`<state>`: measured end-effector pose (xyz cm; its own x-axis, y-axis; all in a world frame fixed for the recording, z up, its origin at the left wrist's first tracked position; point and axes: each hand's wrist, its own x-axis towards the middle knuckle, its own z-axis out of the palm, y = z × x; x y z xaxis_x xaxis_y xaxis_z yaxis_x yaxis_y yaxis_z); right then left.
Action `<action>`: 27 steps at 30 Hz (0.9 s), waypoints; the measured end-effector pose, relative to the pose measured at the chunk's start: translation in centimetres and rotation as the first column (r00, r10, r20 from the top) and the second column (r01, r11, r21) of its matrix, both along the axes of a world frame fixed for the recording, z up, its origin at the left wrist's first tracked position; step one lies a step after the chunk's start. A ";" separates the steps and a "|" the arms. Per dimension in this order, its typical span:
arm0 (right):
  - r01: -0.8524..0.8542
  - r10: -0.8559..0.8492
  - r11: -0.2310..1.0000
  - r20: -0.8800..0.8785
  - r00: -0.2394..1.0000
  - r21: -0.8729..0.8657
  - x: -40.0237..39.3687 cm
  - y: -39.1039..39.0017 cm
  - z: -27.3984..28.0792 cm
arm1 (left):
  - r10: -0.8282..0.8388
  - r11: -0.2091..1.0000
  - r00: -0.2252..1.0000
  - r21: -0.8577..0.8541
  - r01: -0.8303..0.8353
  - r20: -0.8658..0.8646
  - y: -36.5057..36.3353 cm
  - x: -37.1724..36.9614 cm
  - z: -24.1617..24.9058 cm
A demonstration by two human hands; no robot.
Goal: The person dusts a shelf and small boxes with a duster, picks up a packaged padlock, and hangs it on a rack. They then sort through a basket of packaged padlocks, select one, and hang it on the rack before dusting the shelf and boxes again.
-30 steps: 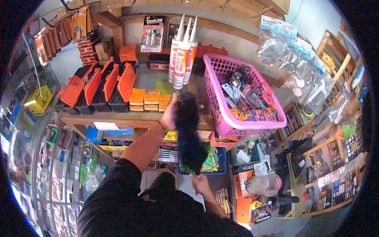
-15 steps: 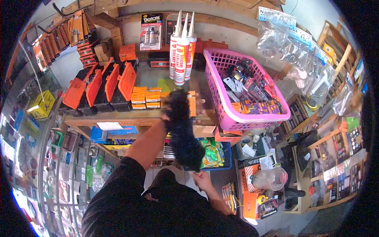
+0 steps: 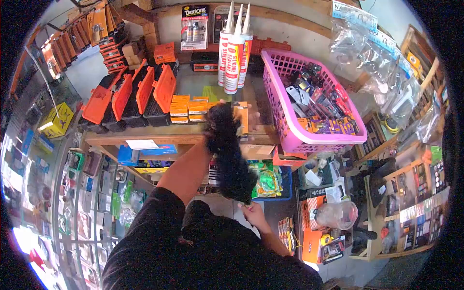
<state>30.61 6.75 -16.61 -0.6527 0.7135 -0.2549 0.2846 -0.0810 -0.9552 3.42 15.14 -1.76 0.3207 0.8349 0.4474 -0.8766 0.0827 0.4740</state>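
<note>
A black feather duster crosses the middle of the view, its bushy top over the shelf edge. My right hand is closed around the duster's short handle, low in front of my body. Reaching up to the shelf, my left hand is mostly hidden behind the duster; blurred fingers show at the right side of a small orange-and-white box, which it appears to grip. Just left of it stand stacked small orange boxes. Behind them are three silicone sealant tubes, upright.
Black cases with open orange lids line the shelf's left side. A pink basket full of packaged goods stands on the right. Glass display cases rise at left; a clear plastic jar lies at lower right.
The whole scene has shifted slightly right and up as my head moved. The duster stays beside the orange box, and both hands keep roughly their places.
</note>
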 end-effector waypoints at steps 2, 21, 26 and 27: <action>0.070 -0.068 0.995 0.020 0.997 -0.077 0.0 0.4 0.8 | 0.166 0.957 0.985 -0.232 -0.174 -0.054 -0.2 0.0 0.2; -0.009 0.030 0.980 0.104 0.994 -0.197 0.3 1.6 1.9 | -0.141 0.990 0.981 0.038 0.137 0.136 1.2 -1.3 -2.5; 0.025 -0.023 0.999 0.055 0.998 -0.039 0.0 1.1 2.4 | 0.115 0.973 0.993 -0.204 -0.111 0.008 -0.5 0.2 0.4; 0.096 -0.097 0.984 0.002 0.995 -0.153 0.0 0.9 1.7 | 0.136 0.926 0.989 -0.362 -0.109 0.051 -0.4 0.2 0.4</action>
